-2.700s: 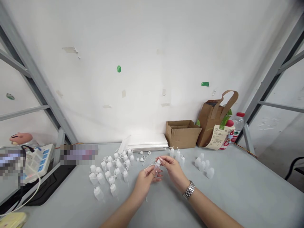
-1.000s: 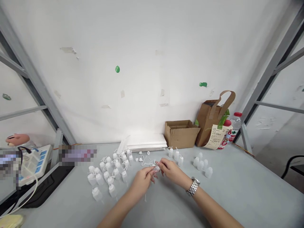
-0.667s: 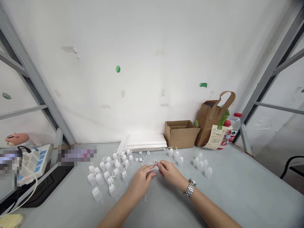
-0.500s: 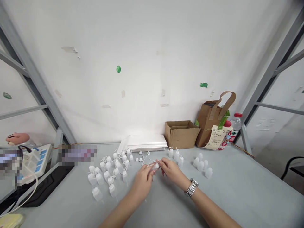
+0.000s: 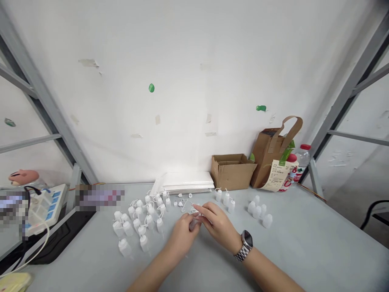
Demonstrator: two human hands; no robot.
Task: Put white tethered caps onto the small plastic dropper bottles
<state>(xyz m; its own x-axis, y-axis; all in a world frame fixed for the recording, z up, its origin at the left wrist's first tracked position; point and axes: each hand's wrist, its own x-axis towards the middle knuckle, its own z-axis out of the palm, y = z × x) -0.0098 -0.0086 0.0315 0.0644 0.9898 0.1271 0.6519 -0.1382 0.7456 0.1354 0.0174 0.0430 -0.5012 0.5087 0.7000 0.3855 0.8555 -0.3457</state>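
Note:
Near the middle of the grey table, my left hand (image 5: 185, 232) is wrapped round a small translucent bottle (image 5: 193, 224). My right hand (image 5: 216, 224), with a watch on its wrist, has its fingers closed at the top of the same bottle, which they largely cover. Several capped white bottles (image 5: 143, 242) with thin tubes stand to the left of my hands. Loose small caps (image 5: 180, 204) and a thin tube lie just beyond my fingers. Three more capped bottles (image 5: 231, 206) stand behind my right hand. Several bottles without caps (image 5: 267, 220) are farther right.
A stack of white sheets (image 5: 185, 182), an open cardboard box (image 5: 233, 174) and a brown paper bag (image 5: 263, 158) line the wall. Beside the bag are red-capped bottles (image 5: 302, 156). On the left are a power strip (image 5: 54, 207) and a black glossy panel (image 5: 65, 237).
My right hand has turned over the bottle top, so its watch face now shows. The bottle has tilted and is more covered by my fingers.

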